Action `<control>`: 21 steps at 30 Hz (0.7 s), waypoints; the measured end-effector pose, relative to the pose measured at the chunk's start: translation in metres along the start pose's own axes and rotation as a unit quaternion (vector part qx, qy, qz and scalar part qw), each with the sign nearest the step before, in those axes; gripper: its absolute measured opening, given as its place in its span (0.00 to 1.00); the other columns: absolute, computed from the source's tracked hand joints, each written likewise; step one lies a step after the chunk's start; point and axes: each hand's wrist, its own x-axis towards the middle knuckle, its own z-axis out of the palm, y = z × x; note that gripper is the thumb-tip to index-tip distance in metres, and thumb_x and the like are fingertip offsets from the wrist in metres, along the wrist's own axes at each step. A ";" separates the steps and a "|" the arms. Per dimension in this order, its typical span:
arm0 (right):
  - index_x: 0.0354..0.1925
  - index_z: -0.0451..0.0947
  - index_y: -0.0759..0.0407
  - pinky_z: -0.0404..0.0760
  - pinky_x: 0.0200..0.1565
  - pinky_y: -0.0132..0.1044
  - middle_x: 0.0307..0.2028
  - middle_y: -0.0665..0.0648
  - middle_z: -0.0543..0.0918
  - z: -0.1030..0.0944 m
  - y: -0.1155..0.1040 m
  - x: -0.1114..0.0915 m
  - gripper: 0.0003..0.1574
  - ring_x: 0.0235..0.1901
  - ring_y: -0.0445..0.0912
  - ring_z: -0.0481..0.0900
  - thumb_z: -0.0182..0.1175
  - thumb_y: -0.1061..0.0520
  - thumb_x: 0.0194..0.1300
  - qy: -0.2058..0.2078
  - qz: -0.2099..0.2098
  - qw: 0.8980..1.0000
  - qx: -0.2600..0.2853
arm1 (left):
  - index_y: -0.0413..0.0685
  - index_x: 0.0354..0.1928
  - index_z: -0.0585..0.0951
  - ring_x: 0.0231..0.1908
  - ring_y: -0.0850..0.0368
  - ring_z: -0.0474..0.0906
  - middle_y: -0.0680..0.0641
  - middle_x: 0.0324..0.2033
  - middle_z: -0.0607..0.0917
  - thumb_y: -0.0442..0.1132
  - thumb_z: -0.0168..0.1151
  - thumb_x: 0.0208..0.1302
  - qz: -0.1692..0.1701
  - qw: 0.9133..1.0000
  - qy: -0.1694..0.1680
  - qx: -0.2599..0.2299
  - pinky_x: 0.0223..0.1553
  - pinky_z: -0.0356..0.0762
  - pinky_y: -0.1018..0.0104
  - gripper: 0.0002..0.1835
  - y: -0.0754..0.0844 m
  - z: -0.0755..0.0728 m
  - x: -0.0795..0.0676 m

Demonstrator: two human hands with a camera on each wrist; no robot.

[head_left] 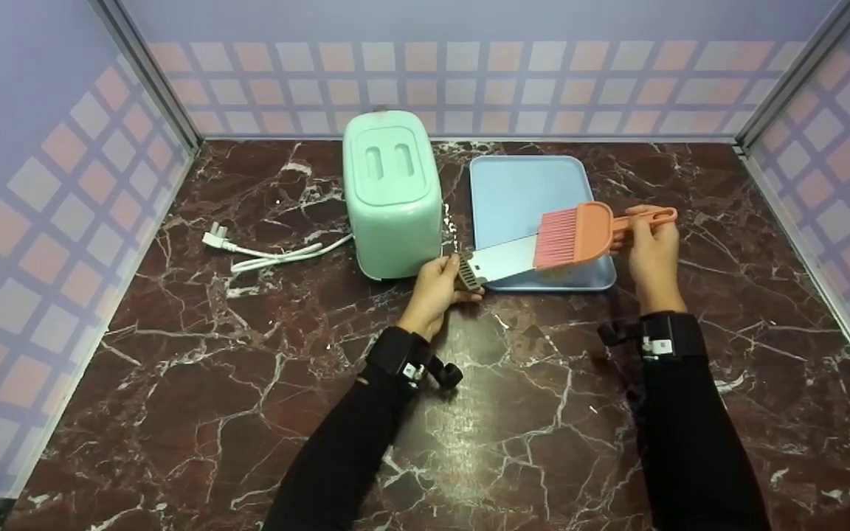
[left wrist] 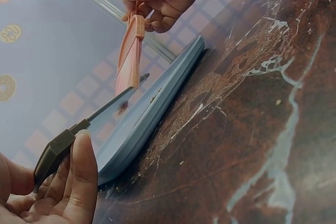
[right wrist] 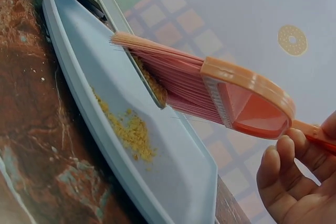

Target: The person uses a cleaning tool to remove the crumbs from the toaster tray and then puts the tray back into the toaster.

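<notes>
Between thumb and fingers, my left hand (head_left: 436, 291) pinches the dark slotted end of a flat metal crumb tray (head_left: 502, 259). Its far end reaches over a light blue tray (head_left: 528, 184). My right hand (head_left: 654, 254) grips the handle of an orange brush (head_left: 593, 234) with pink bristles, which lie across the crumb tray's far end. In the right wrist view, yellow crumbs (right wrist: 131, 132) lie in the blue tray, and more sit by the bristles on the crumb tray. A mint green toaster (head_left: 395, 236) stands upright beside my left hand.
A white power cord (head_left: 285, 257) with its plug (head_left: 215, 237) lies left of the toaster on the dark marbled tabletop (head_left: 248, 413). Panels with a checked pattern (head_left: 462, 88) enclose the table at the back and both sides.
</notes>
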 end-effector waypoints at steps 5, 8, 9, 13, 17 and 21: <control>0.49 0.71 0.64 0.83 0.20 0.30 0.22 0.53 0.81 -0.002 0.000 0.001 0.10 0.18 0.40 0.79 0.43 0.69 0.80 0.005 0.006 1.000 -0.001 | 0.27 0.55 0.75 0.30 0.51 0.85 0.38 0.36 0.82 0.38 0.41 0.89 0.002 1.000 0.000 -0.001 0.35 0.92 0.65 0.18 0.000 0.000 -0.001; 0.49 0.71 0.63 0.83 0.20 0.30 0.22 0.53 0.81 -0.004 0.001 0.002 0.10 0.18 0.40 0.79 0.43 0.69 0.80 0.008 0.005 1.000 -0.004 | 0.27 0.55 0.75 0.30 0.51 0.85 0.38 0.36 0.83 0.39 0.42 0.89 0.000 1.000 0.002 0.001 0.35 0.92 0.65 0.18 0.000 0.000 -0.001; 0.49 0.71 0.64 0.83 0.20 0.30 0.22 0.53 0.81 -0.004 0.001 0.002 0.10 0.17 0.40 0.79 0.43 0.69 0.80 0.008 0.006 1.000 -0.002 | 0.27 0.56 0.75 0.30 0.51 0.85 0.38 0.37 0.83 0.39 0.42 0.89 -0.002 1.000 0.002 0.001 0.35 0.92 0.65 0.18 0.000 0.000 -0.001; 0.49 0.71 0.65 0.82 0.19 0.30 0.23 0.53 0.80 -0.006 0.001 0.003 0.10 0.18 0.41 0.78 0.43 0.68 0.81 0.011 0.007 1.000 0.005 | 0.27 0.56 0.75 0.30 0.51 0.85 0.38 0.37 0.83 0.39 0.42 0.89 -0.004 1.000 0.003 0.003 0.36 0.92 0.65 0.19 0.001 0.000 -0.001; 0.48 0.72 0.64 0.82 0.20 0.31 0.24 0.53 0.80 -0.008 0.001 0.004 0.10 0.19 0.41 0.77 0.43 0.67 0.81 0.020 0.007 1.000 -0.010 | 0.27 0.56 0.75 0.31 0.50 0.85 0.38 0.37 0.83 0.39 0.42 0.89 -0.005 1.000 0.003 0.004 0.36 0.93 0.65 0.19 0.001 0.000 -0.001; 0.48 0.73 0.62 0.83 0.21 0.31 0.25 0.53 0.80 -0.010 0.001 0.005 0.10 0.19 0.40 0.78 0.43 0.67 0.81 0.024 0.009 1.000 -0.018 | 0.28 0.54 0.75 0.30 0.51 0.85 0.38 0.36 0.83 0.39 0.42 0.89 -0.005 1.000 0.001 0.006 0.35 0.92 0.65 0.18 0.000 0.000 -0.001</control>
